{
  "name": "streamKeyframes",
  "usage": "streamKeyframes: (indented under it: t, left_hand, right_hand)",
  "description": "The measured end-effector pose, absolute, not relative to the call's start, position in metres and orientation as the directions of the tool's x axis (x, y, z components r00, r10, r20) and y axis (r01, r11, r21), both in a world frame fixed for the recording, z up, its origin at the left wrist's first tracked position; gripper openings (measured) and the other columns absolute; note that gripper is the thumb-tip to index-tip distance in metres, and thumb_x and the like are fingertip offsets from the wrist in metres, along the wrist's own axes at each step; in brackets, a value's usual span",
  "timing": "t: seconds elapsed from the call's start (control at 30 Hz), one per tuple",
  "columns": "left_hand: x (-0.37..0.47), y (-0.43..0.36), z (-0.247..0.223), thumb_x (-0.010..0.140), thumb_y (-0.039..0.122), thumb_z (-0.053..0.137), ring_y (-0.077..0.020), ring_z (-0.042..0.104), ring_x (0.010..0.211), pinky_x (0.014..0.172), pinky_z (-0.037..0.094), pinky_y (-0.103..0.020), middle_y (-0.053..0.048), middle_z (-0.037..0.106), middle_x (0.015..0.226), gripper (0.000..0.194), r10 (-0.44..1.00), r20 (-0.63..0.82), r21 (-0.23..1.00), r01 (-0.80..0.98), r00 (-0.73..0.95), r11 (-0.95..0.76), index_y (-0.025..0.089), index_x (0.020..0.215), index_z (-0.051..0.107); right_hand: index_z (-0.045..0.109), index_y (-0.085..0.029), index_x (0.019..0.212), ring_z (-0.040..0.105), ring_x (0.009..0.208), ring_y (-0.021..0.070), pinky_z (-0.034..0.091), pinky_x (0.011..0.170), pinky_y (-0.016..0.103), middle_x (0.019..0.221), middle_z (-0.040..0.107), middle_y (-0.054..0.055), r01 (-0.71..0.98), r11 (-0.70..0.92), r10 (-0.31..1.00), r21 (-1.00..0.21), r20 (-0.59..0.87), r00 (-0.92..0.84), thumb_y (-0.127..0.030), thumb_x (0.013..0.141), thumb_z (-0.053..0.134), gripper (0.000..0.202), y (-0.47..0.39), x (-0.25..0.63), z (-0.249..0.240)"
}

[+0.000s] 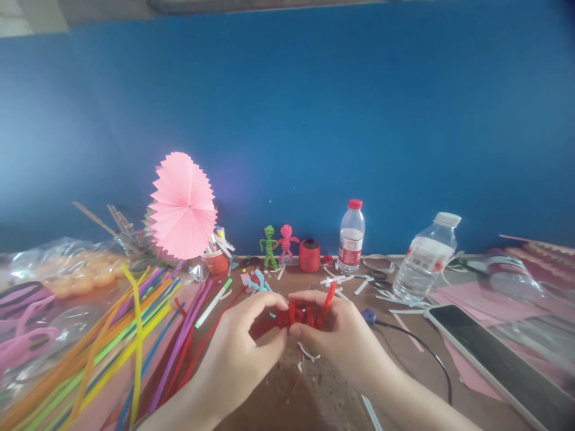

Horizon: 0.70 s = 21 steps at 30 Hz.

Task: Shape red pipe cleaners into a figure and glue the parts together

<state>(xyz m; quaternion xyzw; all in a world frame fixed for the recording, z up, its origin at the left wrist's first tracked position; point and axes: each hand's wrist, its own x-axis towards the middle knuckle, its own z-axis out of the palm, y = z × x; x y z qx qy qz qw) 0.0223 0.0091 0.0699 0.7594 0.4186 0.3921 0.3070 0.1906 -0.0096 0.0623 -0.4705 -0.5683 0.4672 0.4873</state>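
Over the brown table, my left hand (245, 335) and my right hand (335, 326) meet at a bent red pipe cleaner (309, 315). The left thumb and index finger pinch its left side. On the right side, my right thumb and fingers grip the coiled part, and one fuzzy end sticks up above them. Fingers cover much of its shape. Just behind the hands lies a light-blue pipe cleaner piece (259, 282). A green pipe-cleaner figure (269, 246) and a pink pipe-cleaner figure (286, 242) stand against the blue wall.
Many coloured pipe cleaners (112, 353) fan out at left. A pink paper fan (182, 206) rises behind them. Toward the right stand a red-capped bottle (351, 239) and a tilted white-capped bottle (426, 257); a phone (498, 359) and a black cable (422, 335) lie nearer. Paper scraps (339, 280) litter the table.
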Motion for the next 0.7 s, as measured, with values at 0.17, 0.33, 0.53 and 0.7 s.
streamKeyframes:
  t: [0.17,0.33,0.53,0.7]
  left_hand:
    - [0.021,0.015,0.070,0.076,0.013,0.065,-0.0212,0.067,0.083,0.074,0.054,-0.028,-0.002,0.070,0.086,0.016,0.913,0.183,0.917,0.272,0.365,-0.293,0.023,0.089,0.063]
    - [0.023,0.018,0.071,0.072,0.012,0.068,-0.0227,0.067,0.082,0.074,0.053,-0.031,-0.004,0.072,0.084,0.016,0.924,0.172,0.926,0.263,0.343,-0.270,0.021,0.085,0.065]
    - [0.023,0.017,0.071,0.072,0.014,0.069,-0.0234,0.068,0.082,0.075,0.052,-0.031,-0.005,0.073,0.085,0.013,0.924,0.180,0.927,0.256,0.337,-0.274,0.020,0.084,0.068]
    - [0.021,0.020,0.070,0.072,0.017,0.070,-0.0231,0.066,0.079,0.071,0.051,-0.032,-0.007,0.073,0.085,0.012,0.928,0.164,0.950,0.201,0.335,-0.240,0.018,0.083,0.070]
  right_hand:
    - [0.071,-0.031,0.099,0.063,0.076,0.0170,0.049,0.065,0.029,0.085,0.070,-0.002,0.180,0.200,0.978,-0.963,0.184,-0.102,-0.009,0.071,0.063,0.036,-0.011,0.193,0.066]
    - [0.073,-0.032,0.096,0.063,0.083,0.0199,0.050,0.072,0.033,0.092,0.066,0.001,0.282,0.297,0.955,-0.912,0.289,-0.073,-0.005,0.068,0.063,0.040,-0.014,0.193,0.068]
    - [0.072,-0.030,0.098,0.065,0.082,0.0196,0.051,0.076,0.035,0.092,0.070,0.000,0.242,0.260,0.966,-0.935,0.251,-0.069,-0.007,0.071,0.062,0.037,-0.014,0.192,0.064]
    - [0.073,-0.031,0.095,0.063,0.085,0.0190,0.050,0.075,0.033,0.090,0.067,0.000,0.266,0.315,0.949,-0.911,0.300,-0.095,-0.008,0.072,0.064,0.034,-0.012,0.193,0.064]
